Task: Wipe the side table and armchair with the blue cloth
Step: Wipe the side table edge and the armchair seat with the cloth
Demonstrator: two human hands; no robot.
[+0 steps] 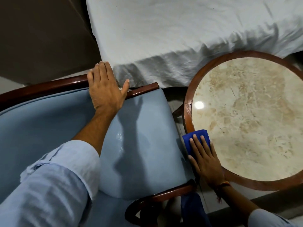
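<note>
Right hand (205, 158) flat, fingers spread, pressing folded blue cloth (192, 140) on side table (246, 115) near-left rim; cloth partly hidden beneath it. Left hand (105, 86) open, gripping nothing, resting on armchair (139, 128) wooden arm. Bed sheet (180, 30) beyond, cut off at the frame edge.

Table (188, 112): glossy marble-look top, polished wood rim. Armchair (142, 128): smooth, faintly shiny blue upholstery, varnished wood frame. Cloth (188, 141): matt blue fabric. Bed (164, 30): wrinkled white sheet.
</note>
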